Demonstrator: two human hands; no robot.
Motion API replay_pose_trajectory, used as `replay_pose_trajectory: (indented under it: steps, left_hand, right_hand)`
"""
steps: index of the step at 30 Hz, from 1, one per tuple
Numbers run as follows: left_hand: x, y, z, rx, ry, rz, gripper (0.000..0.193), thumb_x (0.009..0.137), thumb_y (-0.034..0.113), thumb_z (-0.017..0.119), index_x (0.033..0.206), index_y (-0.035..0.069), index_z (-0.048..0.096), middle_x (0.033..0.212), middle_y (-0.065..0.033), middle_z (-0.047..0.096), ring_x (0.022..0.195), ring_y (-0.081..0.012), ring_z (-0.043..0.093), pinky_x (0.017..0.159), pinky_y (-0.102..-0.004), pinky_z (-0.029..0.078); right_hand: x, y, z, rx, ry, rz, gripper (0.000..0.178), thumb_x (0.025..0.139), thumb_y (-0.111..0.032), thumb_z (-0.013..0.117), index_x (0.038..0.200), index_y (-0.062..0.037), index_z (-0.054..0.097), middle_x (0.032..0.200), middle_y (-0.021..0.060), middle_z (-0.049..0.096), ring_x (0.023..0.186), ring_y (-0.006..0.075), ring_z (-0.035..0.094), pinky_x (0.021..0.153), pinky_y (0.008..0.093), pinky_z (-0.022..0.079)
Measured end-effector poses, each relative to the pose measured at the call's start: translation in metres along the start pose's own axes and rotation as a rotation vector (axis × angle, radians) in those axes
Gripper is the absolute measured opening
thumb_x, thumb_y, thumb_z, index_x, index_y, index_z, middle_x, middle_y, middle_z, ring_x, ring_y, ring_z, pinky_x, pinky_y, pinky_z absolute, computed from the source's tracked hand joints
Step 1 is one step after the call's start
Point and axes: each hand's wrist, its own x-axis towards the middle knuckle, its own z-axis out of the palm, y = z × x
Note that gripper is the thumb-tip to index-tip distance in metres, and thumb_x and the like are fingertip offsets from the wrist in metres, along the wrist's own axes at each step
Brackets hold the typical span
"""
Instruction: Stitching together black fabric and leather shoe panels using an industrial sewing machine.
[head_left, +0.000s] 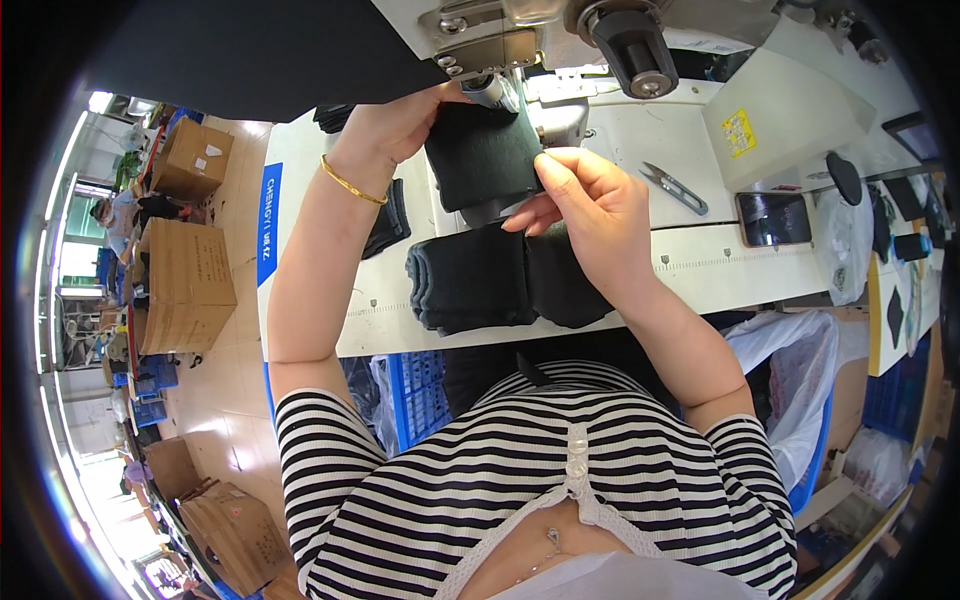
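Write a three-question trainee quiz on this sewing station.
1. True or false: both hands hold the dark fabric piece at the sewing machine.
2. What lies on the white table right of the right hand? A) a ruler B) thread snips C) a spool
3. What does the left hand wear at the wrist?

Key: 1 true; 2 B; 3 a gold bangle. A stack of dark fabric pieces lies nearer the person.

Thread snips (675, 187) on table; cardboard boxes (187, 285) left.
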Motion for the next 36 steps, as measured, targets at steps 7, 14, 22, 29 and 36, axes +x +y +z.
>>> replay_pose_trajectory:
  steps: [7, 14, 22, 29, 36]
  left_hand:
    - [0.007, 0.006, -0.008, 0.167, -0.027, -0.016, 0.022, 0.095, -0.001, 0.055, 0.114, 0.009, 0.061, 0.112, -0.0044, 0.065, 0.101, -0.0153, 0.061, 0.089, -0.0299, 0.049]
    - [-0.026, -0.008, 0.033, 0.761, 0.317, 0.472, 0.037, 0.080, 0.008, 0.075, 0.114, 0.001, 0.064, 0.101, -0.0090, 0.066, 0.092, -0.0204, 0.062, 0.088, -0.0300, 0.048]
    - [-0.075, -0.030, 0.062, 0.833, 0.228, 0.718, 0.038, 0.066, 0.007, 0.080, 0.101, 0.006, 0.065, 0.105, -0.0101, 0.060, 0.098, -0.0240, 0.058, 0.086, -0.0337, 0.047]
    - [-0.073, -0.030, 0.062, 0.700, 0.239, 0.569, 0.032, 0.067, 0.003, 0.079, 0.096, 0.006, 0.067, 0.100, -0.0084, 0.061, 0.093, -0.0205, 0.059, 0.080, -0.0310, 0.048]
    - [-0.077, -0.030, 0.074, 0.999, 0.331, 0.936, 0.025, 0.067, -0.002, 0.074, 0.090, 0.005, 0.069, 0.088, -0.0061, 0.062, 0.079, -0.0230, 0.059, 0.073, -0.0335, 0.048]
  right_hand:
    - [0.008, 0.002, 0.004, 0.018, 0.009, -0.033, 0.023, 0.100, -0.015, 0.052, 0.102, 0.0047, 0.063, 0.076, 0.0099, 0.070, 0.068, 0.0149, 0.071, 0.060, 0.0216, 0.054]
    - [0.010, 0.004, 0.008, 0.108, 0.026, -0.028, 0.023, 0.099, -0.014, 0.053, 0.104, 0.0059, 0.063, 0.077, 0.0089, 0.070, 0.067, 0.0139, 0.071, 0.060, 0.0211, 0.054]
    - [0.005, 0.008, 0.001, -0.017, 0.032, -0.083, 0.022, 0.098, -0.012, 0.053, 0.105, 0.0062, 0.063, 0.082, 0.0094, 0.070, 0.077, 0.0140, 0.071, 0.065, 0.0246, 0.057]
    - [-0.002, 0.005, -0.004, -0.115, 0.004, -0.139, 0.022, 0.099, -0.012, 0.051, 0.107, 0.0055, 0.063, 0.088, 0.0107, 0.072, 0.079, 0.0149, 0.071, 0.071, 0.0263, 0.058]
    - [-0.001, 0.000, -0.007, -0.191, 0.011, -0.192, 0.019, 0.099, -0.012, 0.052, 0.100, 0.0042, 0.063, 0.081, 0.0097, 0.071, 0.076, 0.0151, 0.072, 0.068, 0.0257, 0.057]
